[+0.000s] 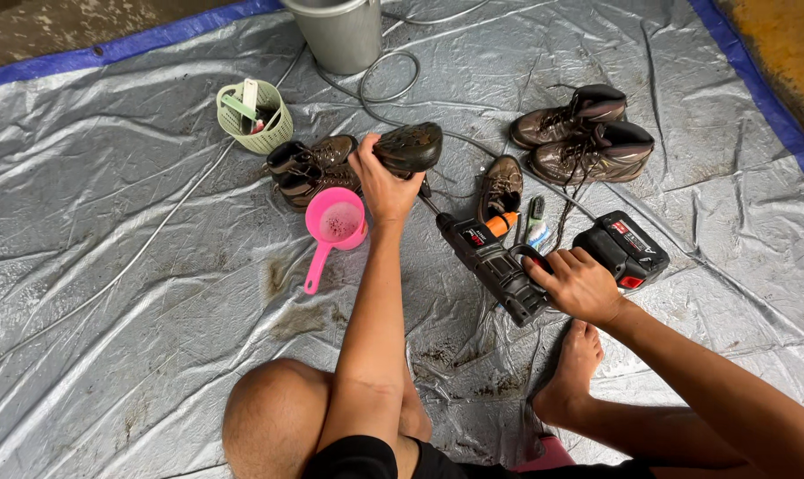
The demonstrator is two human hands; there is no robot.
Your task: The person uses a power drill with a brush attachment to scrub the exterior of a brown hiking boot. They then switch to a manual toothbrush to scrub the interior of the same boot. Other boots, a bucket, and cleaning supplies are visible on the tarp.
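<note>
My left hand (pixel 381 182) grips a muddy brown boot (pixel 408 146) and holds it sole-up above the tarp. My right hand (pixel 577 284) is wrapped around the handle of a black cordless power tool (pixel 495 263) with a red-and-black battery pack (pixel 623 248). The tool's front end points toward the held boot, just below it. My bare knee and foot rest on the tarp below.
A grey tarp (pixel 136 293) with a blue edge covers the ground. On it lie a pink scoop (pixel 335 226), a green basket (pixel 254 115), a grey bucket (pixel 338 34), a hose (pixel 384 84), a brown boot pair (pixel 588 133), more boots (pixel 313 164) and a small brush (pixel 535 217).
</note>
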